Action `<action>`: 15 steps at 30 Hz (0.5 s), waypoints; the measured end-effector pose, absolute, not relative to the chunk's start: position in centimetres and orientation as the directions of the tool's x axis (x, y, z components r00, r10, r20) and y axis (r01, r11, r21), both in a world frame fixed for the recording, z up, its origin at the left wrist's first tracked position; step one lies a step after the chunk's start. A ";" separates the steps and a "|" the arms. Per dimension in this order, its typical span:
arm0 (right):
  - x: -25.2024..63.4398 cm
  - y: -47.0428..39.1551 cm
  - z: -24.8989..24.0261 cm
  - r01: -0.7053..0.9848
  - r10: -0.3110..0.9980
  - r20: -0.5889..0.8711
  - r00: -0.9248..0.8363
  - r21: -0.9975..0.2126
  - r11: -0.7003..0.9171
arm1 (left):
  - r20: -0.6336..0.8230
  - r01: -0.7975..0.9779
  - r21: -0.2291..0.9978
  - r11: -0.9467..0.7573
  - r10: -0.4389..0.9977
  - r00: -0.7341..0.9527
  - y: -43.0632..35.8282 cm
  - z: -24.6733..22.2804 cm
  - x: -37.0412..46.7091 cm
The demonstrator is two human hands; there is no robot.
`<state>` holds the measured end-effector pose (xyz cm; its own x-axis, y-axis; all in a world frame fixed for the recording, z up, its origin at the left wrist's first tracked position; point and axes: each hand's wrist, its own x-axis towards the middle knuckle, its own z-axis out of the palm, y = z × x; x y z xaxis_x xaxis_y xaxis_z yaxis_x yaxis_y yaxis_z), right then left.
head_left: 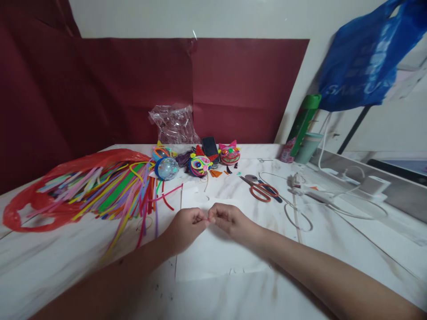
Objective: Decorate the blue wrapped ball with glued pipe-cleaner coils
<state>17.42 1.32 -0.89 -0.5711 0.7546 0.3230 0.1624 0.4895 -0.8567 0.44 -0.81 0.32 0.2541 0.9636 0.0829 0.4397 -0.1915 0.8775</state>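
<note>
My left hand (190,226) and my right hand (230,221) meet fingertip to fingertip above a white paper sheet (213,262). Both are closed in a pinch. A tiny pinkish-red piece shows between the fingertips; its kind is too small to tell. Beyond them sit decorated balls: a colourful one with eyes and red horns (199,164), a pink one with ears (230,154), and a clear ball with a blue rim (167,169). Left of my hands, many coloured pipe cleaners (133,191) spill from a red plastic bag (110,155).
Orange-handled scissors (262,191) lie right of the sheet, near white cables and a power strip (320,198). A phone (210,149) leans at the back beside clear plastic packaging (175,124). A green can (303,120) and a pale green cup (308,149) stand back right.
</note>
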 end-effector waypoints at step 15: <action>16.7 0.8 -0.9 0.041 0.867 0.254 -0.428 -0.953 0.299 | 0.163 0.393 0.900 -0.188 0.982 0.098 -1.2 0.5 0.7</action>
